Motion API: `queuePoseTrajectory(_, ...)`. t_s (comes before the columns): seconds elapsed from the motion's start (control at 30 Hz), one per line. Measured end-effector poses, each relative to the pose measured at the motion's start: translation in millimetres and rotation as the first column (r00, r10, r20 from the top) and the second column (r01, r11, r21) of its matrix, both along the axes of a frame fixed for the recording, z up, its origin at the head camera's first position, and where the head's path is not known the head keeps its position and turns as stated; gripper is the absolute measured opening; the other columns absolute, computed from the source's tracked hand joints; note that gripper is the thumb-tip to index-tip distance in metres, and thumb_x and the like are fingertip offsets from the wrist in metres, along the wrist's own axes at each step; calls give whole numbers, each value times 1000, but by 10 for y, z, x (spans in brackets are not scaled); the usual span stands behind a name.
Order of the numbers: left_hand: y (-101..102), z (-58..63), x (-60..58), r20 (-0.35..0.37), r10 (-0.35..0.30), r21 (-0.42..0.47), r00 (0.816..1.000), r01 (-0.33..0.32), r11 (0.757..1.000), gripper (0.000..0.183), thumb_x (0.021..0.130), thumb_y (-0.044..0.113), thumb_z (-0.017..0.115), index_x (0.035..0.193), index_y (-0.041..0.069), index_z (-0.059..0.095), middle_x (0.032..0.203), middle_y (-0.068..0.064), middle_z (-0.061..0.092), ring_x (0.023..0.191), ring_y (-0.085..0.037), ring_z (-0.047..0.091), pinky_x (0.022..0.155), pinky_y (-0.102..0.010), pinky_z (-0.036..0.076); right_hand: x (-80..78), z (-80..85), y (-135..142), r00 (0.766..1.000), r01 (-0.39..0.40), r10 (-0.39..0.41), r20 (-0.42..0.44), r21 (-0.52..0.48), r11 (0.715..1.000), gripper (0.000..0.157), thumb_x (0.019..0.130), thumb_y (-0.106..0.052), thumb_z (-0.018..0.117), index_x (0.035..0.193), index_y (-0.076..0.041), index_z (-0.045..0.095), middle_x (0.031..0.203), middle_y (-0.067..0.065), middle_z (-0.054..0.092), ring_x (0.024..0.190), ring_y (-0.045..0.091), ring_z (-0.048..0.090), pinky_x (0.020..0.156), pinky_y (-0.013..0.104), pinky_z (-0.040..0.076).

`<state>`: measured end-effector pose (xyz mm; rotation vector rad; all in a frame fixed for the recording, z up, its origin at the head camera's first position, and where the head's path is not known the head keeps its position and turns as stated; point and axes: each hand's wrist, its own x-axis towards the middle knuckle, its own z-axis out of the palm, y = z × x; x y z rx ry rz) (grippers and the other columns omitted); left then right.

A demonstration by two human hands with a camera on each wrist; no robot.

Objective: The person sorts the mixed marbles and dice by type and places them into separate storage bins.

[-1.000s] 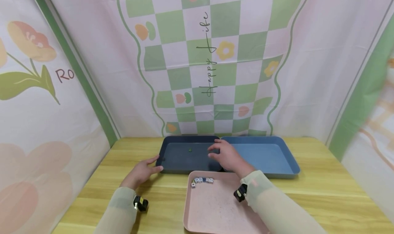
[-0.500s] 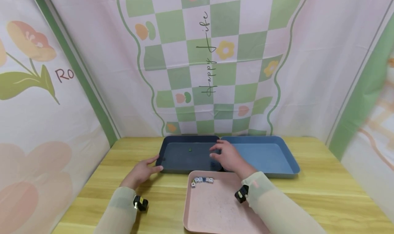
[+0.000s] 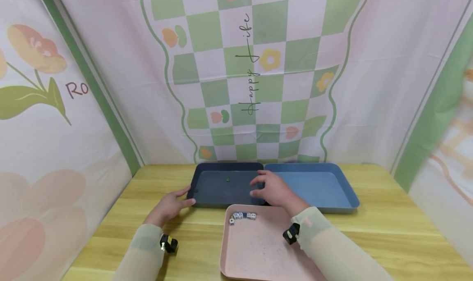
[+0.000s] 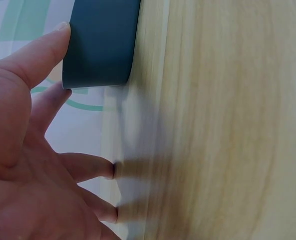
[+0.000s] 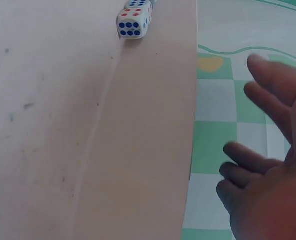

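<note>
My left hand touches the left end of a dark navy tray, thumb and index finger at its corner. In the left wrist view, the other fingers reach down to the wooden table. Over the right end of that tray hovers my right hand, fingers apart and loosely bent, with nothing seen between them. A small green piece lies in the navy tray, its kind too small to tell. Several white dice with blue and red dots sit along the far left edge of a pink tray.
A lighter blue tray stands beside the navy one at the back right, partly behind my right hand. The pink tray is in front of both, under my right forearm. A patterned curtain hangs behind the wooden table.
My right hand shifts slightly right, then a little left and lower, at the navy tray's right end. My left hand, the trays and the dice stay in place.
</note>
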<state>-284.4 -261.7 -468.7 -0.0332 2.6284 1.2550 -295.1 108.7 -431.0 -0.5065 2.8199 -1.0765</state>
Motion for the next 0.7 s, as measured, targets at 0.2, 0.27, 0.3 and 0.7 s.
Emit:
queuePoseTrajectory(0.2,5,15,12,-3,-2,2,1000,2,1000,68,92,46,70,152,33,42,157,-20,31,141,-49,23,109,-68,20,67,-16,-3,993,-114,113,18,32,993,21,87,-23,79,108,-20,77,158,13,33,143,41,27,106,58,37)
queuePoseTrajectory(0.27,8,18,14,-3,-3,3,1000,3,1000,68,92,46,70,153,33,42,157,-20,31,141,-49,23,109,-68,20,88,-22,-5,989,-148,148,9,43,988,20,86,-22,80,107,-20,77,158,13,33,145,41,23,108,59,34)
queuePoseTrajectory(0.3,9,18,13,-2,-2,4,1000,2,1000,68,92,46,70,152,33,42,157,-19,31,141,-49,23,109,-68,20,95,-26,-6,987,-162,162,5,51,985,20,86,-21,80,106,-21,78,158,13,33,145,40,22,109,59,32)
queuePoseTrajectory(0.7,13,13,7,0,1,-1,1000,-1,1000,68,92,46,70,153,34,42,157,-19,31,141,-49,24,109,-68,20,151,-117,3,926,-353,374,-53,225,908,15,80,-11,79,88,-24,78,154,20,36,145,43,22,101,50,44)
